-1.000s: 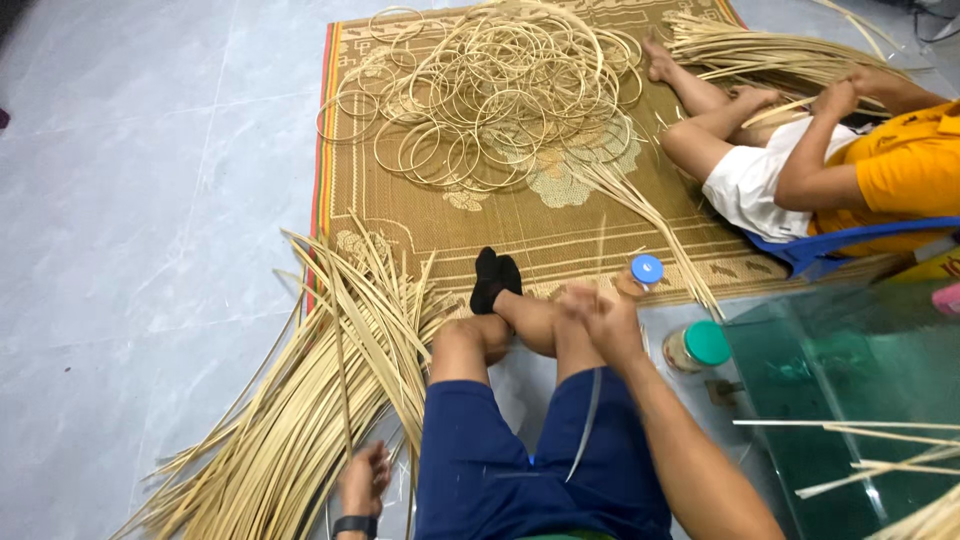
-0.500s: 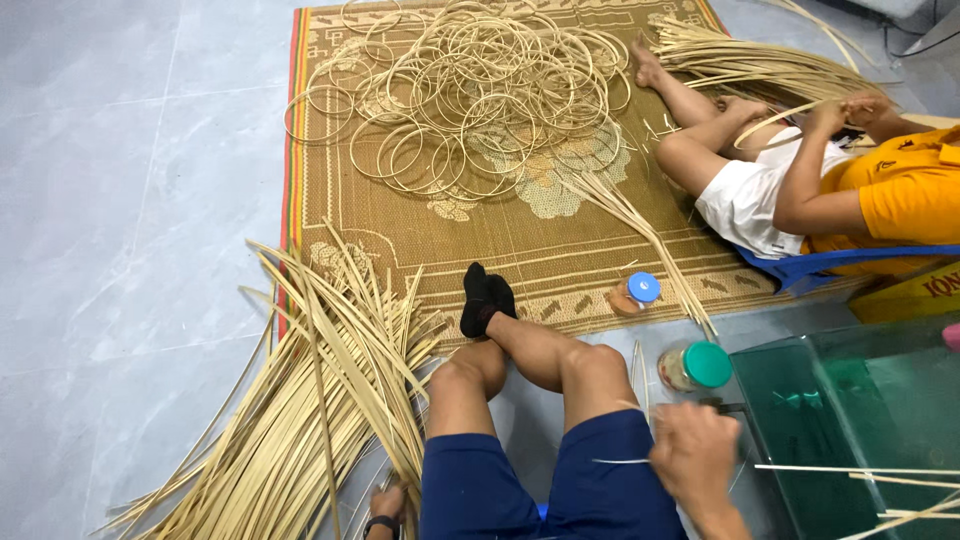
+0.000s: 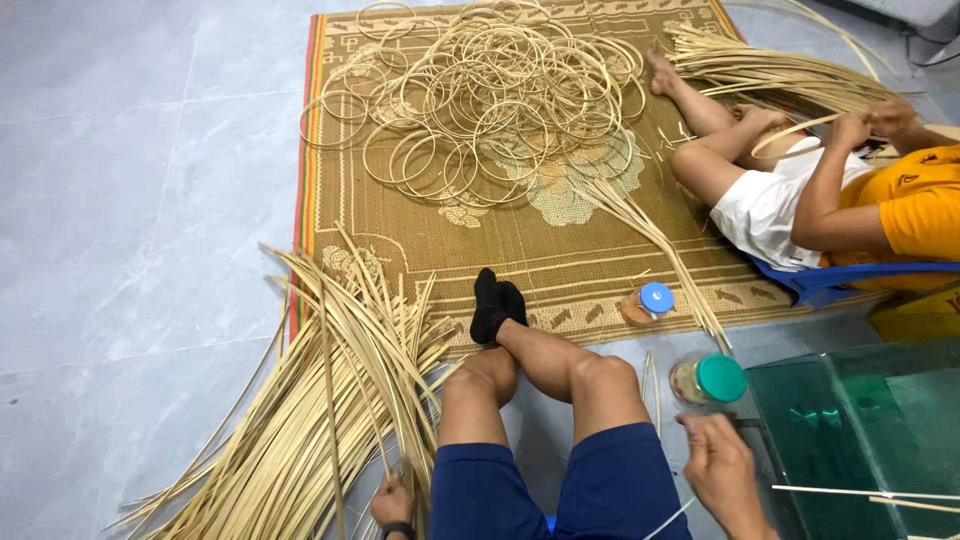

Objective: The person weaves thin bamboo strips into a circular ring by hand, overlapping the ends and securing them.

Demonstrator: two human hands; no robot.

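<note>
Strips (image 3: 300,420) lie fanned on the floor; left hand (image 3: 392,502) grasps their ends, right hand (image 3: 722,470) pinches one thin strip (image 3: 665,520).

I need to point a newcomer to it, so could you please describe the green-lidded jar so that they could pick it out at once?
Start from the green glass table at lower right. Just off its near-left corner, on the grey floor beyond the right hand, lies the green-lidded jar. Unlike the blue-lidded jar farther off at the edge of the woven mat, its lid is green.
</note>
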